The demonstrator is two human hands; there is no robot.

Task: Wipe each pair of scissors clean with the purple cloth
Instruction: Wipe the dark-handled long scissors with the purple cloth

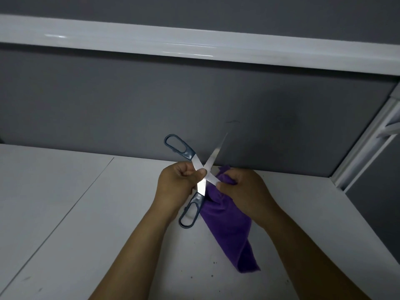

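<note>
Scissors (213, 159) with dark blue-grey handles are held above the white surface (86, 213), spread wide into an X. One handle loop points up and to the left. The other hangs down toward the person, close over the surface. One long blade points up and to the right against the grey partition (129, 105), while the other runs right into the purple cloth (227, 221).

The left grip (175, 182) pinches the scissors at the crossing, thumb pressed on the metal by the pivot and fingers curled behind. The right grip (246, 191) is clenched round a bunched part of the purple cloth and holds it wrapped over the end of the lower blade, so that tip is hidden. The rest of the cloth hangs from the right grip and trails toward the person; whether its lower corner touches the surface cannot be told.

Small dark specks dot the surface near the cloth's end. A thin seam line crosses the surface at left, and a glossy white rail (194, 46) runs along the partition higher up.
</note>
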